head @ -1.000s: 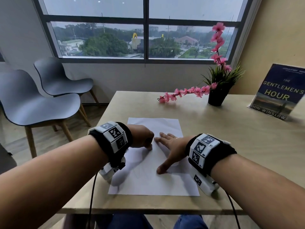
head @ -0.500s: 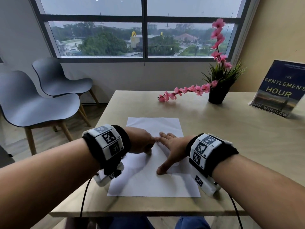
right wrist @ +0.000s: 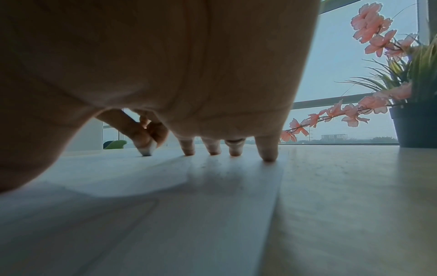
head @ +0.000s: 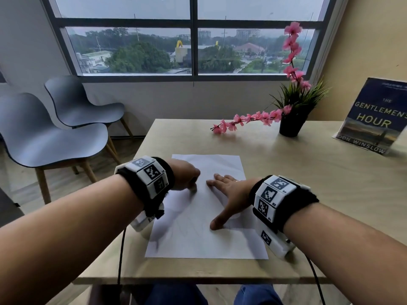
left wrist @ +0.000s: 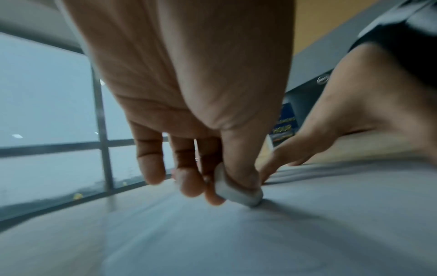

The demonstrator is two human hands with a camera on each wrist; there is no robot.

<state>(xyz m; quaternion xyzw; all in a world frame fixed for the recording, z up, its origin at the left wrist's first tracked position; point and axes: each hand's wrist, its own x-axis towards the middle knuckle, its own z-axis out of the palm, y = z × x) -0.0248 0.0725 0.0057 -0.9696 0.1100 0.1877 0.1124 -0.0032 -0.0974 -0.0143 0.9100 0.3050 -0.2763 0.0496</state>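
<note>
While the head view looks down on the bench (head: 308, 205), a white paper (head: 198, 243) lies on it with its long axis running near to far, and both hands rest on its far half. The left hand (head: 185, 176) is curled, knuckles up, its tips pressed down. The right hand (head: 230, 193) lies flat just to its right, fingers straight and thumb spread nearward, pinning the paper. A potted plant (head: 290, 126) and a book (head: 372, 119) stand well apart at the far right.

From the left wrist, thumb and fingers pinch a small white eraser (left wrist: 237, 190), its lower corner touching the paper. The right hand sits just right of it.

From the right wrist, four straight fingertips (right wrist: 268, 152) press the paper near its right edge, and the eraser meets the paper just left of them. A rubbing stroke probably has room only leftward or nearward, away from the holding hand.
</note>
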